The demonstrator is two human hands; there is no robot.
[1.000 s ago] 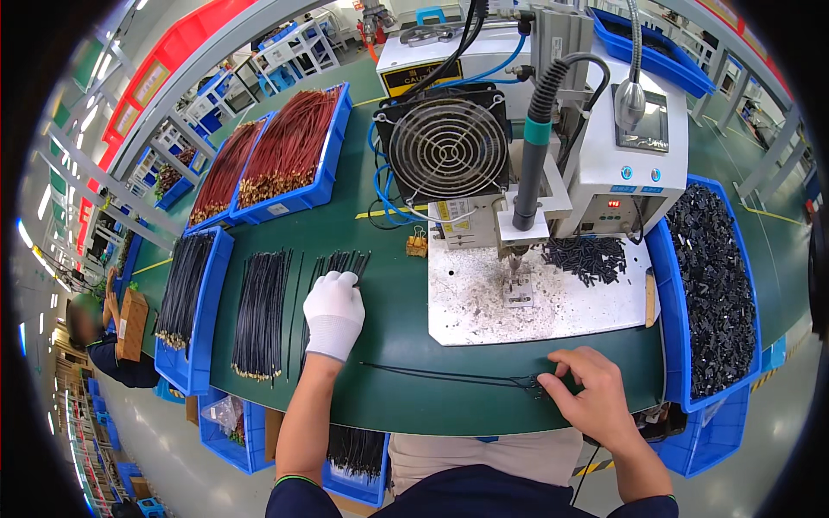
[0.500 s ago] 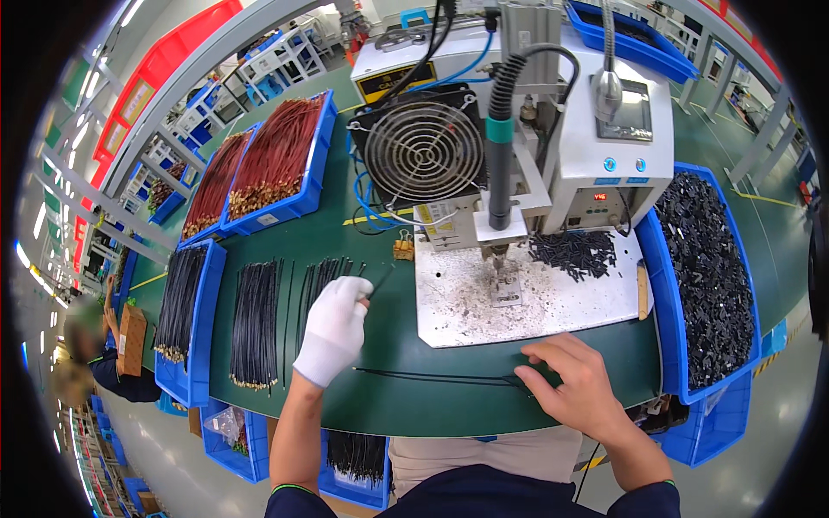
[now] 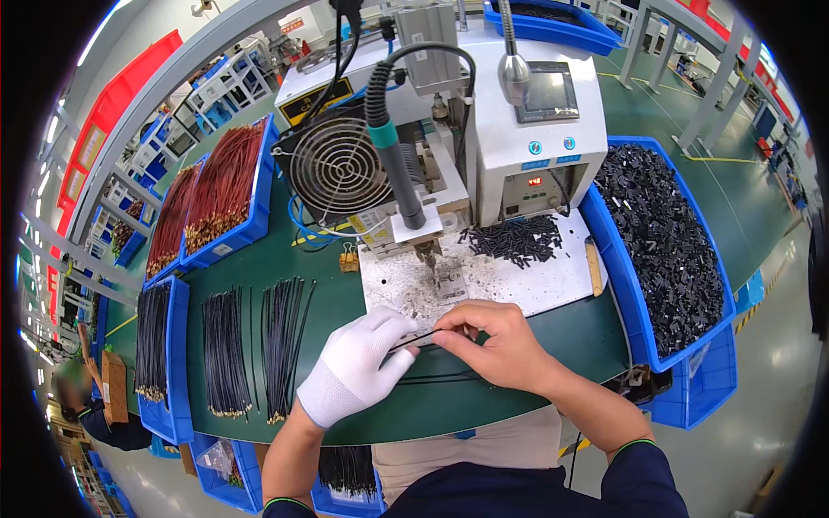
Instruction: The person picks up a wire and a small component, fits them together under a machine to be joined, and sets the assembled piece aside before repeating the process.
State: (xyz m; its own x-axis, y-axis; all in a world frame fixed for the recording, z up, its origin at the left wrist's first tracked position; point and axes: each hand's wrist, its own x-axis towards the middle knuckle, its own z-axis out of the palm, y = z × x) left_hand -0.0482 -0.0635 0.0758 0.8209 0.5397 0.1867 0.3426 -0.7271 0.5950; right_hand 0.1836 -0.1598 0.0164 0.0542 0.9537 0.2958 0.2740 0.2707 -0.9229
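Observation:
In front of the white machine, a thin black cable (image 3: pixel 420 340) runs between my two hands. My left hand (image 3: pixel 356 369), in a white knitted glove, is closed around it with the thumb toward the right. Bare, my right hand (image 3: pixel 499 347) pinches the cable between thumb and fingertips. The cable's ends are hidden by the hands. Just below them, loose black cables (image 3: pixel 427 379) lie crosswise on the green table. Beyond the hands is the machine's stained white base plate (image 3: pixel 389 289), with a metal nozzle (image 3: pixel 427 250) above it.
Black cable bundles (image 3: pixel 226 350) with gold tips lie at left, beside a blue bin (image 3: pixel 179 363). Red cables (image 3: pixel 226 186) fill bins behind. A fan (image 3: pixel 342 164) fronts the machine. Short black tubes (image 3: pixel 518 240) and a wooden-handled tool (image 3: pixel 594 266) lie right, beside a bin of black parts (image 3: pixel 661 250).
My left hand has moved right, away from the cable bundles, to meet my right hand. The right hand has left the cables on the table and now grips the held one. The view has shifted right.

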